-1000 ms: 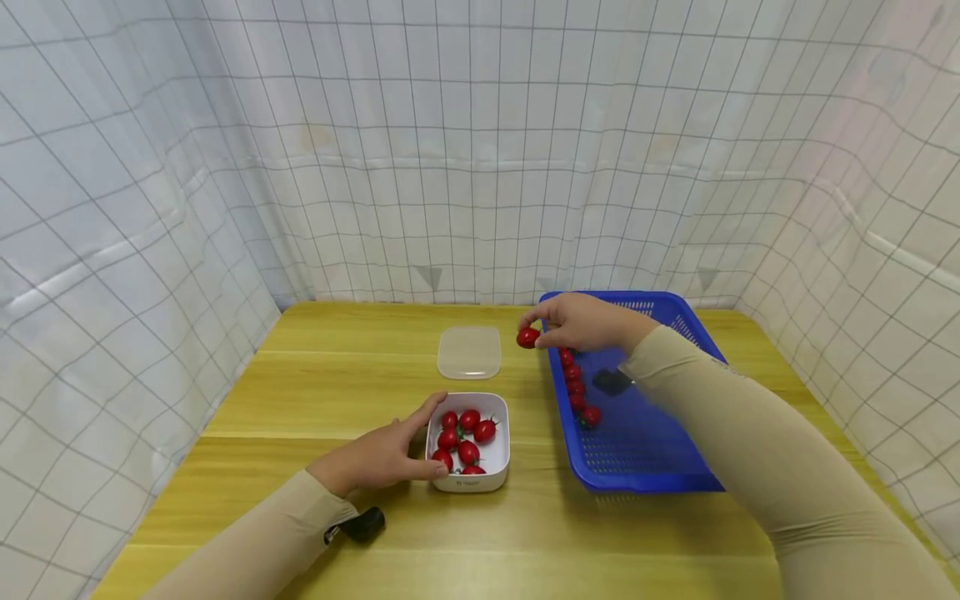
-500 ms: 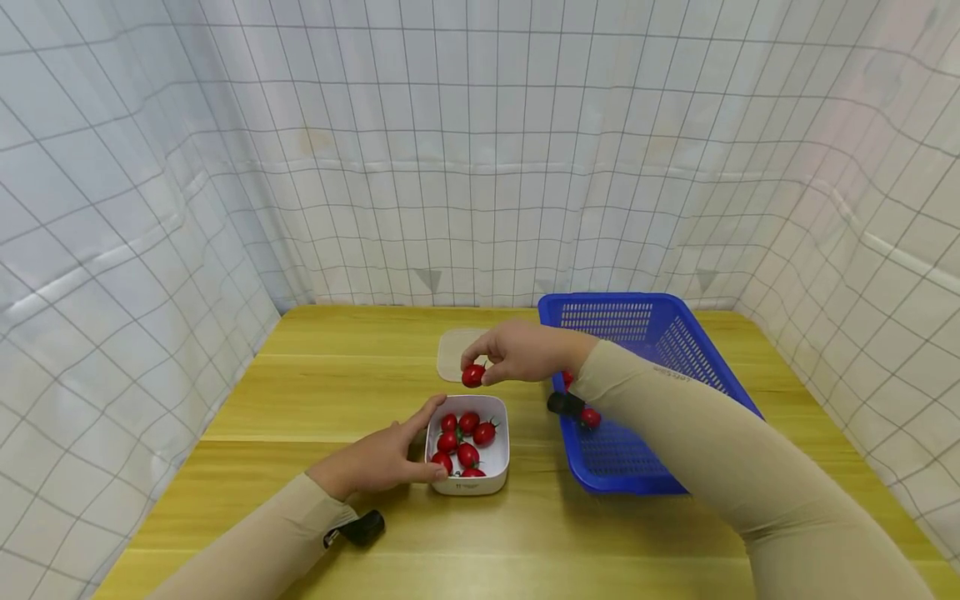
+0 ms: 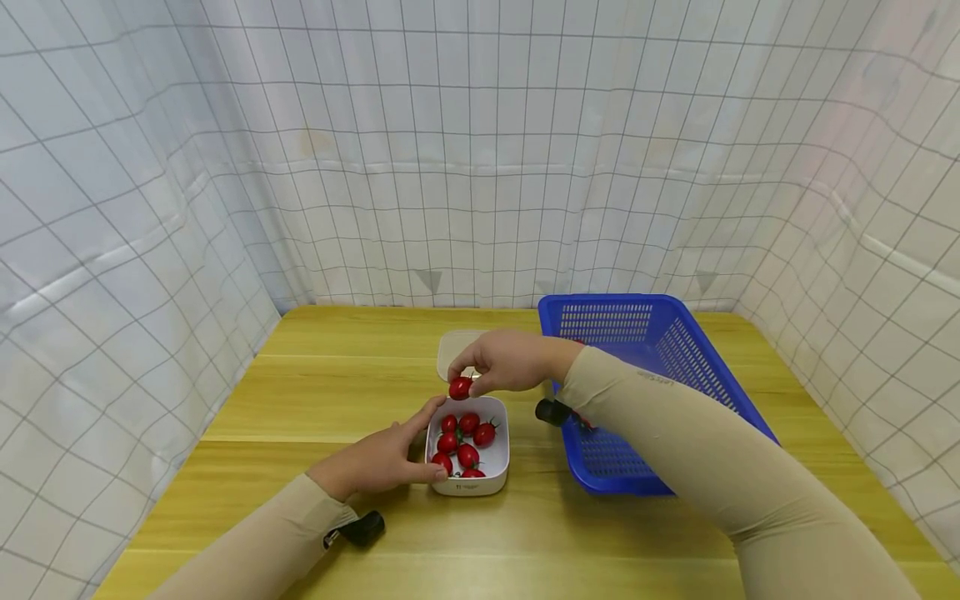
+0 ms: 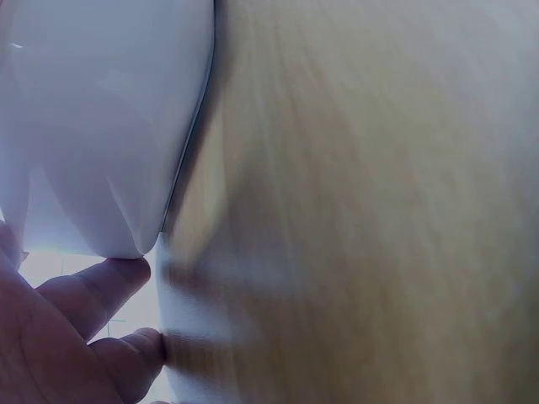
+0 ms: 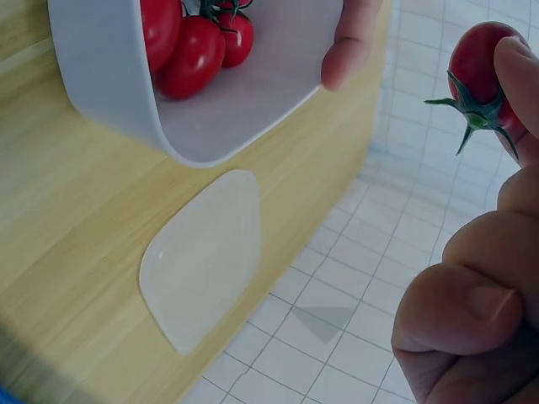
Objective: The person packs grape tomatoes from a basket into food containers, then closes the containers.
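"Tomato (image 3: 460, 388) first: where is it?"

"In the right hand (image 3: 508, 360), pinched by thumb and fingers, held up near the far left corner of the white box (image 3: 470, 486), green stem on."

"And the left hand (image 3: 382, 457)?"

"Gripping the box from the left, thumb at the near left corner."

"Inside it?"

"Several red tomatoes (image 3: 468, 455)."

"Farther out?"

"Just beyond, a pale lid (image 3: 452, 352) lies on the worktop (image 3: 360, 367). To the right, a blue basket (image 3: 615, 486) sits partly under the right sleeve (image 3: 675, 433)."
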Demonstrator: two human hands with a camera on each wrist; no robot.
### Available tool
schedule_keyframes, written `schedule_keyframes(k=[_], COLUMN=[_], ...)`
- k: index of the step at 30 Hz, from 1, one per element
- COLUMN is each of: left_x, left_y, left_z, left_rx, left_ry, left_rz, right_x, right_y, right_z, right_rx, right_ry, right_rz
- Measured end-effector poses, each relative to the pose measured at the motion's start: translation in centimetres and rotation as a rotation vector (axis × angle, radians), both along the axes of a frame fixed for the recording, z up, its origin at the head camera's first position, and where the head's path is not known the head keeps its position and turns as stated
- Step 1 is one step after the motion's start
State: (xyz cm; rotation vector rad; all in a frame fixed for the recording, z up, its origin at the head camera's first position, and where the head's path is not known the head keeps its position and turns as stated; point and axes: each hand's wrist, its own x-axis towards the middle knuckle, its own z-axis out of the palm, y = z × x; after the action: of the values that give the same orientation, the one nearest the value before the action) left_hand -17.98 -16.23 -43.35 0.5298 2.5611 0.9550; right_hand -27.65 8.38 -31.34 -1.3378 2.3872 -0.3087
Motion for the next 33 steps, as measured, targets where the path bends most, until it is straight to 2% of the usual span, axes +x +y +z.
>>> schedule_keyframes(k=[22,33], left_x=[0.12,0.21], left_y=[0.03,0.01], left_z=[0.20,0.21], left_rx=[0.007,0.007], left_ry=[-0.020,-0.013], left_rz=[0.010,0.006], right_x=[0.18,0.41], right_y=[-0.47,-0.48], right_z=[-0.04,0.11], right_rx=[-0.003,-0.014], right_ry=[-0.024,-0.078], right_rz=[0.016,0.031])
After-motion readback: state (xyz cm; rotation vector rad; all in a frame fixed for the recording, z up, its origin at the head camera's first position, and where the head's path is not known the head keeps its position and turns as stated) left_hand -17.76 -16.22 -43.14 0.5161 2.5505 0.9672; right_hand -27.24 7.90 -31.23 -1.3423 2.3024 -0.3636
